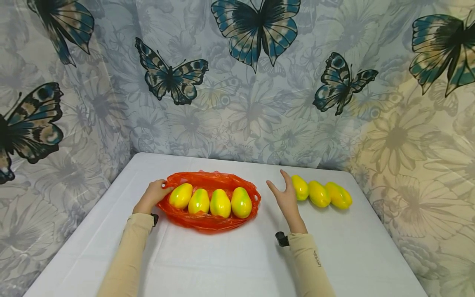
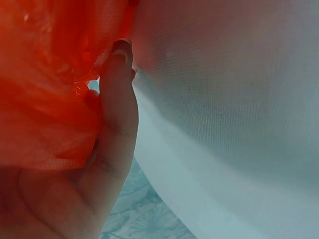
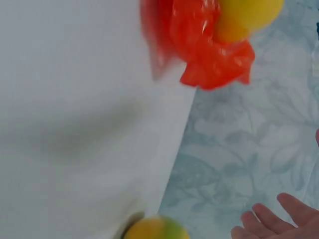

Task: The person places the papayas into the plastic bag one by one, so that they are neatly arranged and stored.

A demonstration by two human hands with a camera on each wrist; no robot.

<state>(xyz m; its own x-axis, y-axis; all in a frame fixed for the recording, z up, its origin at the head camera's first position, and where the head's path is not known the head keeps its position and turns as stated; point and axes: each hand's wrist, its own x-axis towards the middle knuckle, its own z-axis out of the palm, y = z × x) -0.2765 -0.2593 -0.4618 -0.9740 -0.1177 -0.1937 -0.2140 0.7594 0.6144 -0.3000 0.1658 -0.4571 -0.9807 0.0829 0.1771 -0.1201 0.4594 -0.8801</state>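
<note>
Red plastic bag (image 1: 208, 223): left hand (image 1: 151, 195) grips its left rim, best kept spread wide; right hand (image 1: 287, 202), empty, fingers parted, beside three papaya-shaped fruits (image 1: 319, 194).

Surface (image 1: 215, 264): plain white
Bag (image 1: 208, 225): unpatterned orange-red, toward the surface's far left corner
Bagged fruits (image 1: 220, 203): yellow, flushed with green
Loose fruits (image 1: 319, 194): yellow with touches of green, near the surface's far right corner
Backdrop (image 1: 252, 111): pale grey-blue with grey flower drawings beyond the far edge, creamier yellow past the right edge
Butterflies (image 1: 259, 29): black-veined wings in teal and beige
Sleeves (image 1: 130, 247): beige over the near edge, dark lettering on the right one
Wrist devices (image 1: 282, 239): black
</note>
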